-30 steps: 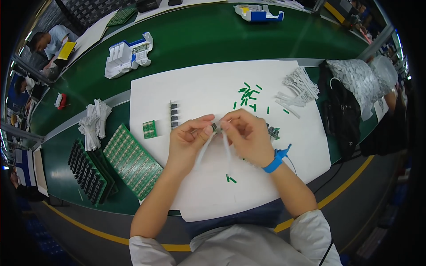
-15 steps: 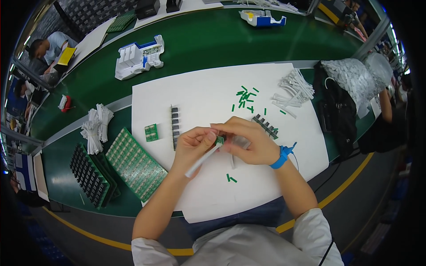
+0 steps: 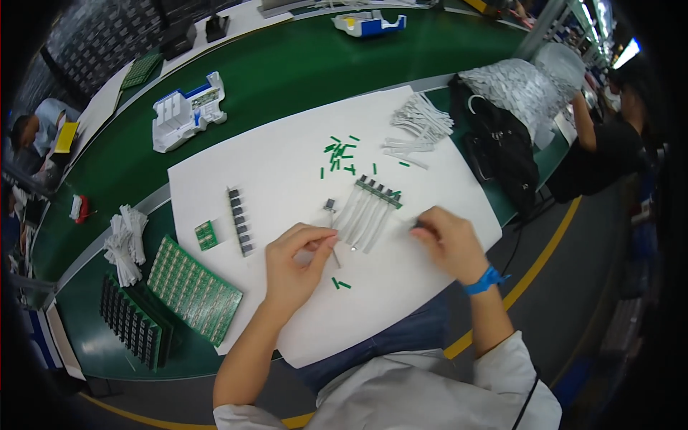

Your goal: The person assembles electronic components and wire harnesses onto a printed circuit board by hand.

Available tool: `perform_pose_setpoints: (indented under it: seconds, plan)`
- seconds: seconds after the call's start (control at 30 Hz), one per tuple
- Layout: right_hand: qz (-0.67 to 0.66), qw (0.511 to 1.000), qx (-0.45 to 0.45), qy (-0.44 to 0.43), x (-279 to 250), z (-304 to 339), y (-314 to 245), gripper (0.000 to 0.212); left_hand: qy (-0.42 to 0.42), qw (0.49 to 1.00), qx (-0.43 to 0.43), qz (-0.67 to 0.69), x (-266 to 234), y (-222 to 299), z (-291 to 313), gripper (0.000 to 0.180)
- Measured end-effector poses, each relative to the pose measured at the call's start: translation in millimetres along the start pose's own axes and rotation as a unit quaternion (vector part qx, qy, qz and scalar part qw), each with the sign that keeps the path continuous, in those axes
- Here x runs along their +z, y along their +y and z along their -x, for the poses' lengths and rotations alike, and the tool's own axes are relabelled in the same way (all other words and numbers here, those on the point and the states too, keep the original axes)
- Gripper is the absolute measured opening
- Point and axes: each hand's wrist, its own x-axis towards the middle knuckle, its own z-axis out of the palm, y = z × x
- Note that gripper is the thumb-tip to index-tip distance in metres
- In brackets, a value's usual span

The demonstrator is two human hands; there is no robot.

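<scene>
My left hand (image 3: 299, 261) pinches a thin flat ribbon cable (image 3: 332, 223), which stands roughly upright. A small dark connector piece (image 3: 330, 204) tops this cable. My right hand (image 3: 450, 244), wearing a blue wrist strap (image 3: 486, 280), is closed at the right of the white sheet, and a small dark thing (image 3: 418, 224) shows at its fingertips, too blurred to name. Between the hands lies a green circuit board strip (image 3: 380, 193) with black connectors and several white ribbon cables running from it toward me.
On the white sheet (image 3: 276, 165) lie green slivers (image 3: 337, 154), white cables (image 3: 419, 122), another connector strip (image 3: 240, 222) and a small green board (image 3: 206, 235). Circuit panels (image 3: 195, 290), stacked connector boards (image 3: 130, 322) and cable bundles (image 3: 125, 244) sit left; a black bag (image 3: 494, 136) sits right.
My hands have moved apart, the right going rightward and the left slightly down. The connector strip with its cables, mostly hidden before, now shows between them. The whole view has shifted and turned.
</scene>
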Motion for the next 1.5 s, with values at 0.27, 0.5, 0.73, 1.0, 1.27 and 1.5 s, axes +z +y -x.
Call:
perform_pose_setpoints:
  seconds: [0.27,0.5,0.73,1.0,1.27,1.5]
  plan:
    - [0.051,0.997,-0.024,-0.047,-37.3,7.1,38.1,0.011,-0.058,0.901,0.323,-0.284,34.8,22.5,-1.9,0.035]
    - [0.178,0.977,0.043,-0.110,-56.0,10.7,21.8,0.013,-0.148,0.850,0.369,-0.345,94.6,17.4,-30.0,0.038]
    - [0.143,0.975,-0.055,-0.160,-58.0,-1.3,39.2,0.017,-0.233,0.813,0.375,-0.380,110.6,-4.8,-50.5,0.036]
    - [-0.032,0.999,0.007,-0.012,-76.2,12.1,46.5,0.012,-0.219,0.847,0.279,-0.395,76.1,14.1,-63.6,0.064]
    - [0.141,0.985,0.021,-0.098,-66.3,18.9,58.2,0.014,-0.218,0.856,0.301,-0.358,71.2,37.8,-67.8,0.059]
    - [0.271,0.949,-0.008,-0.159,-54.4,14.2,63.5,0.015,-0.221,0.806,0.417,-0.357,143.4,9.0,-58.0,0.052]
